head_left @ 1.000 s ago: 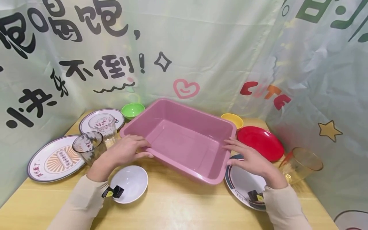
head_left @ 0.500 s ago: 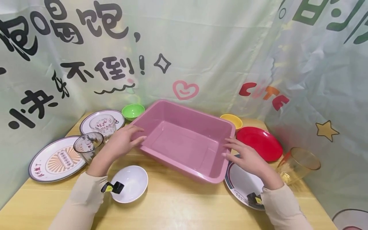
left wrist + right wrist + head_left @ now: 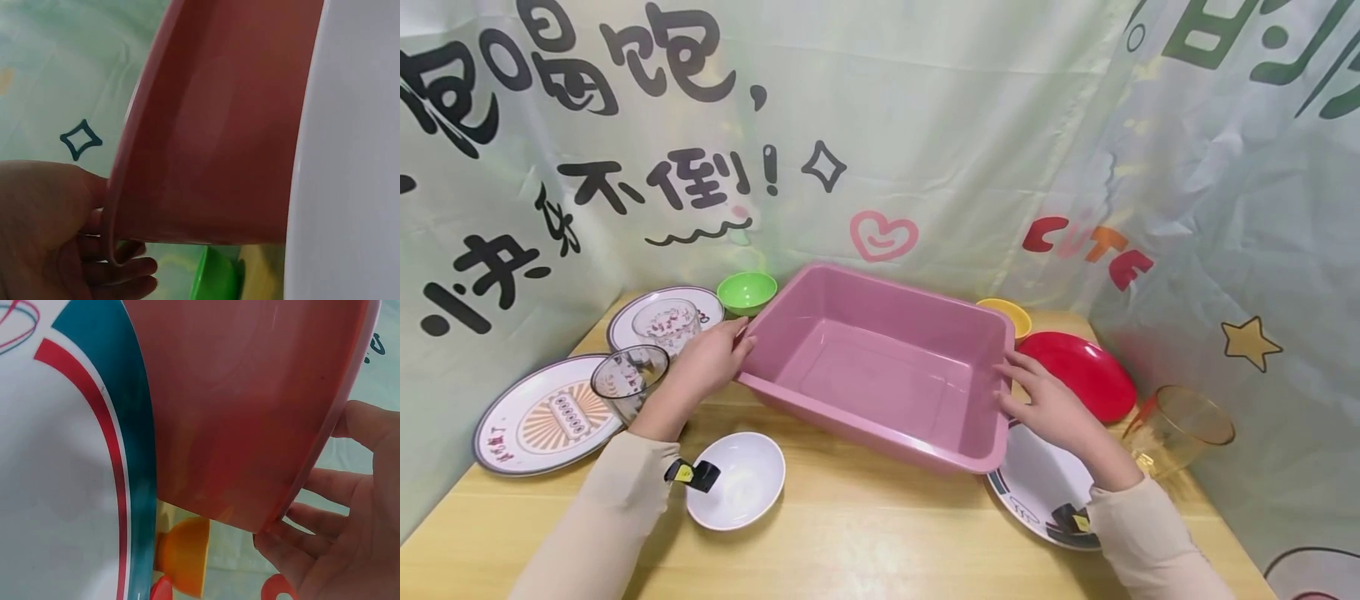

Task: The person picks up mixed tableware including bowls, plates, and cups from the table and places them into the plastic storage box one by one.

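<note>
Your left hand [image 3: 707, 358] and right hand [image 3: 1052, 408] are each gripping opposite ends of the pink tub [image 3: 872, 358], which is right between them. Can't tell if its bottom's off the table [image 3: 865, 542]. I'd watch the smoky glass [image 3: 628, 375] just left of your left hand: a careless sideways swing could topple it. The tub's corner also looks to overhang the patterned plate [image 3: 1037, 483] below your right hand, so uneven lowering might clip it.

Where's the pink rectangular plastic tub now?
In the head view, the tub is central, between left hand and right hand, with a round green bowl off its left and a glossy red plate off its right.
</note>
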### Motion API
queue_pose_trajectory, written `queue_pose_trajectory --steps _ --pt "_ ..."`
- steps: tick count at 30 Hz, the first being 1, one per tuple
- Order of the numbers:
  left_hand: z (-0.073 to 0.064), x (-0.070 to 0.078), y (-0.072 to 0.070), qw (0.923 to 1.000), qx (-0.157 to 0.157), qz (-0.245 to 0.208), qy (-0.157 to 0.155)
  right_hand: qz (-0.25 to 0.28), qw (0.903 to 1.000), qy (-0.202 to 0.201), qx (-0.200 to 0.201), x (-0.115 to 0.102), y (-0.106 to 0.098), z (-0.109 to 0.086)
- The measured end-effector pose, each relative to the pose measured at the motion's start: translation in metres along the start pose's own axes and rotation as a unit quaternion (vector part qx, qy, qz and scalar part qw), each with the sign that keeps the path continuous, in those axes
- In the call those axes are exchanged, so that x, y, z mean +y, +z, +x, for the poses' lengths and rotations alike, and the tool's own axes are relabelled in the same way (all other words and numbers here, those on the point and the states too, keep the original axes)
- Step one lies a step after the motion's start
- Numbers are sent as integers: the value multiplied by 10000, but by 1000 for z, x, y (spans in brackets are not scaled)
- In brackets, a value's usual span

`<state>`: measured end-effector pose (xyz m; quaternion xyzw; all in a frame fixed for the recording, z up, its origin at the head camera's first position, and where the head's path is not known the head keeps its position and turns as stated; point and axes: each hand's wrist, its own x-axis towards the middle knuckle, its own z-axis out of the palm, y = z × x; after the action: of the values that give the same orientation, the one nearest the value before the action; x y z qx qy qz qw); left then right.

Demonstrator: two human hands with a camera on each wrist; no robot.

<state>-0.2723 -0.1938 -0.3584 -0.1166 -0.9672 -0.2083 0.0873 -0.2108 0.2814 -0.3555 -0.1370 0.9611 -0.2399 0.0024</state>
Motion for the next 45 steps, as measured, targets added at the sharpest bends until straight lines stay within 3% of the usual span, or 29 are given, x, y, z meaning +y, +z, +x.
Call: queue_pose_trajectory --steps 6,11,19,23,31,39,45 --pt "1 -5 3 9989 -398 82 -222 223 9997 38 25 2 2 4" --pt "-2 -6 5 9990 -390 55 -199 399 9991 139 96 3 5 9" --pt "-9 -5 4 9995 -293 23 -101 874 9941 635 65 -4 8 16" --pt "-12 -6 4 9988 -406 -265 -18 682 9943 801 191 -10 7 19" --pt "-17 -12 2 9935 -720 -872 108 633 9941 876 29 -5 2 26" --pt "-25 -12 -1 9880 -942 -1224 45 1022 9896 1005 -134 1 0 33" --pt "-29 -11 0 9867 -826 -1399 83 1526 9815 1138 -219 2 -1 41"
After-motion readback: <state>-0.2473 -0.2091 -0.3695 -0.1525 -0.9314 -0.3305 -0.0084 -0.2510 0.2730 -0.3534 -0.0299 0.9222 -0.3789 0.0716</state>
